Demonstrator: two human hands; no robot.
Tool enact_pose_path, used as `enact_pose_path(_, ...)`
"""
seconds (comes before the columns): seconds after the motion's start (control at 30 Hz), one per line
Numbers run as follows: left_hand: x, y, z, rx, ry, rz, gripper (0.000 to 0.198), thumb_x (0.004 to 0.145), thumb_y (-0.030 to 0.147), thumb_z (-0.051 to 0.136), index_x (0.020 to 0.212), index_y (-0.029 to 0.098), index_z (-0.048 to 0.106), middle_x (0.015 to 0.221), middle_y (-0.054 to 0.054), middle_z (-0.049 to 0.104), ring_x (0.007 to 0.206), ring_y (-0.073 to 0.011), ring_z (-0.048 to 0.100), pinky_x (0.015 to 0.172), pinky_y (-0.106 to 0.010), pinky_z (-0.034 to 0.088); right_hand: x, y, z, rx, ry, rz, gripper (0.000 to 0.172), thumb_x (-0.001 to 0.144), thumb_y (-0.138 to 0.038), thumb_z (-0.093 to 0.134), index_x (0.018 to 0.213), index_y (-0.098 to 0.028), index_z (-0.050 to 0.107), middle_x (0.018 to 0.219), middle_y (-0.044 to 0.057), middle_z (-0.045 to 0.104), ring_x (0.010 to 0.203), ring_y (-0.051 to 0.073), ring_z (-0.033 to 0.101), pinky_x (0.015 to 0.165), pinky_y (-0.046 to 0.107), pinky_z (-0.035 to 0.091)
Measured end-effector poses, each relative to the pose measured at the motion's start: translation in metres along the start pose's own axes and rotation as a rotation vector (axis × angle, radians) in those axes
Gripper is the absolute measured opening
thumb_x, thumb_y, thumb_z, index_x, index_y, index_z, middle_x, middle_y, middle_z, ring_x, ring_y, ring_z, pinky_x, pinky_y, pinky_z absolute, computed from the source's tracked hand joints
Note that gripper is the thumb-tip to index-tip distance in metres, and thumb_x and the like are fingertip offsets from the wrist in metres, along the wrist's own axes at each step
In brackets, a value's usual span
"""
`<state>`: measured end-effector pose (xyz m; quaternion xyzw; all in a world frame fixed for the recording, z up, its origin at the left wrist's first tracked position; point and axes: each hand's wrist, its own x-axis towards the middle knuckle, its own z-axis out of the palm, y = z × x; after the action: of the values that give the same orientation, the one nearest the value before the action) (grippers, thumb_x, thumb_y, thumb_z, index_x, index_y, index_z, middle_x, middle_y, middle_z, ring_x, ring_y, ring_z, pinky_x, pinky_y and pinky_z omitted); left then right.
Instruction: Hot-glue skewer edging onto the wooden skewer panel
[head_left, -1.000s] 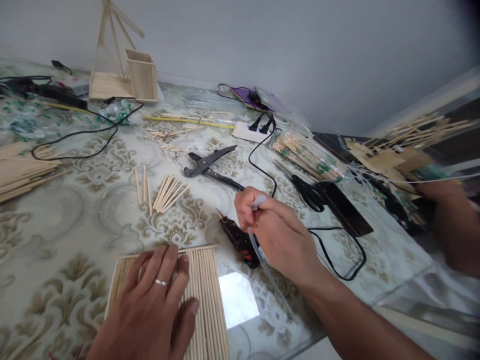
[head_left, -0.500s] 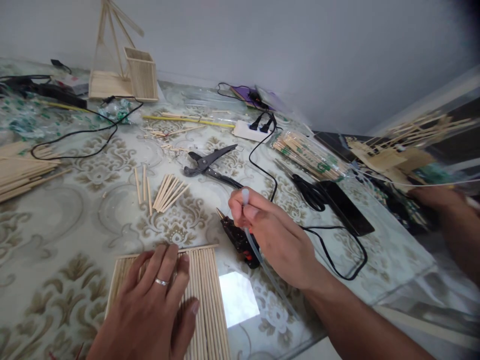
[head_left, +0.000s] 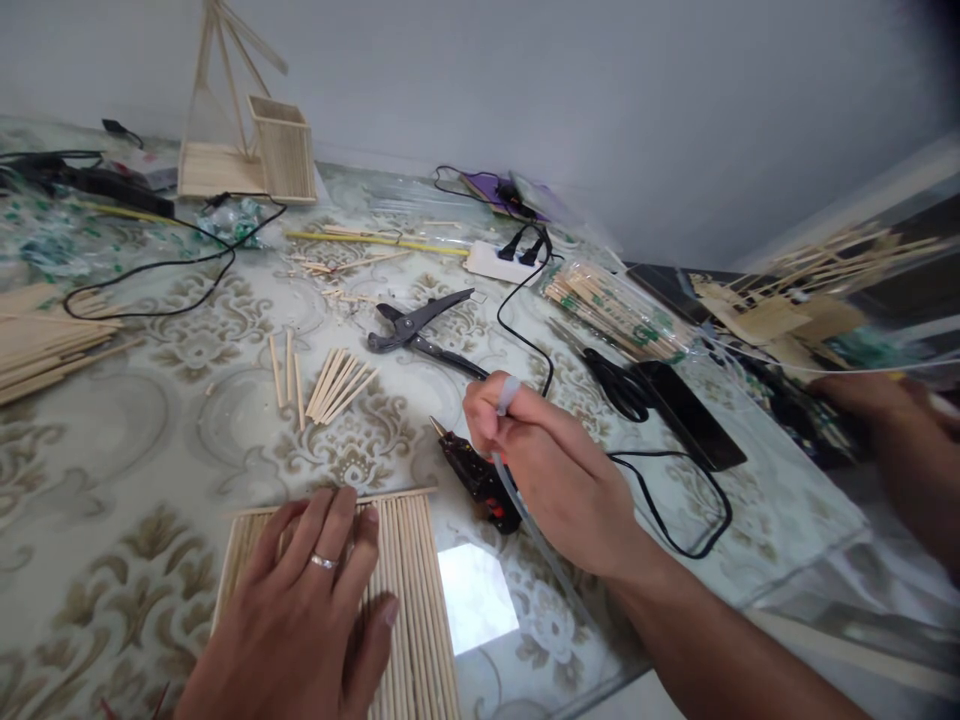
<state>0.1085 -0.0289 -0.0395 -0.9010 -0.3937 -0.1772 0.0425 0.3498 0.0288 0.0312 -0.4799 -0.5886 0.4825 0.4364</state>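
My left hand [head_left: 307,610], with a ring on one finger, lies flat and open on a mat of bamboo sticks [head_left: 416,590] set side by side at the table's near edge. My right hand [head_left: 551,470] is closed round a clear glue stick [head_left: 510,480], whose upper end pokes out between the fingers. Just under that hand lies a black hot glue gun [head_left: 472,475], nozzle pointing up-left, its black cord [head_left: 675,520] looping off to the right.
Black cutting pliers [head_left: 416,330], loose short sticks [head_left: 330,385], black scissors [head_left: 619,385], a bagged skewer bundle [head_left: 615,315], a white power strip [head_left: 499,262] and a stick model [head_left: 247,140] lie on the patterned table. Another person's hand [head_left: 892,420] is at the right edge.
My right hand turned the glue stick slightly and shifted a little over the glue gun. My left hand stayed flat on the stick mat.
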Motion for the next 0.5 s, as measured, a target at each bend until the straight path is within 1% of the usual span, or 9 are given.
enact_pose_path(0.07, 0.001, 0.001, -0.001, 0.0, -0.006, -0.001, 0.039, 0.097, 0.033, 0.059, 0.129, 0.012, 0.065, 0.136, -0.02, 0.071, 0.125, -0.0367, 0.063, 0.107, -0.052, 0.043, 0.0, 0.001, 0.0, -0.015, -0.03, 0.031, 0.022, 0.109, -0.025, 0.044, 0.091, -0.027, 0.057, 0.084, -0.002, 0.046, 0.074, 0.019, 0.039, 0.071, 0.035, 0.031)
enact_pose_path(0.13, 0.003, 0.002, -0.002, -0.007, -0.01, -0.006, 0.039, 0.096, 0.03, 0.058, 0.129, 0.01, 0.065, 0.135, -0.021, 0.07, 0.124, -0.0376, 0.063, 0.106, -0.054, 0.043, 0.001, 0.003, 0.0, 0.016, -0.072, 0.06, 0.018, 0.111, -0.031, 0.046, 0.102, -0.029, 0.062, 0.084, -0.003, 0.044, 0.075, 0.018, 0.039, 0.071, 0.035, 0.031)
enact_pose_path(0.23, 0.004, 0.006, -0.004, -0.037, -0.002, -0.027, 0.037, 0.096, 0.028, 0.057, 0.126, 0.008, 0.066, 0.132, -0.022, 0.071, 0.122, -0.0394, 0.063, 0.103, -0.056, 0.044, 0.003, 0.006, -0.001, 0.13, -0.119, 0.053, 0.02, 0.113, -0.042, 0.045, 0.112, -0.031, 0.061, 0.083, -0.004, 0.043, 0.076, 0.018, 0.039, 0.071, 0.034, 0.032)
enact_pose_path(0.33, 0.005, 0.009, -0.006, -0.068, -0.01, -0.057, 0.036, 0.098, 0.027, 0.056, 0.126, 0.007, 0.065, 0.132, -0.025, 0.068, 0.123, -0.0413, 0.061, 0.103, -0.059, 0.043, 0.005, 0.008, -0.001, 0.154, -0.138, 0.024, 0.02, 0.115, -0.042, 0.041, 0.108, -0.029, 0.055, 0.085, -0.004, 0.049, 0.074, 0.016, 0.042, 0.068, 0.033, 0.034)
enact_pose_path(0.43, 0.004, 0.009, -0.008, -0.088, -0.049, -0.071, 0.038, 0.099, 0.026, 0.056, 0.131, 0.006, 0.062, 0.137, -0.026, 0.062, 0.128, -0.0427, 0.056, 0.105, -0.062, 0.044, 0.006, 0.009, -0.002, 0.056, -0.152, -0.014, 0.02, 0.115, -0.041, 0.041, 0.102, -0.028, 0.049, 0.088, -0.004, 0.057, 0.07, 0.014, 0.045, 0.066, 0.031, 0.037)
enact_pose_path(0.5, 0.005, 0.008, -0.011, -0.114, -0.069, -0.081, 0.038, 0.099, 0.027, 0.057, 0.131, 0.008, 0.06, 0.138, -0.026, 0.06, 0.129, -0.0426, 0.056, 0.103, -0.062, 0.046, 0.008, 0.009, -0.003, -0.021, -0.172, -0.022, 0.022, 0.113, -0.042, 0.046, 0.1, -0.026, 0.051, 0.087, -0.004, 0.058, 0.069, 0.013, 0.046, 0.064, 0.03, 0.039)
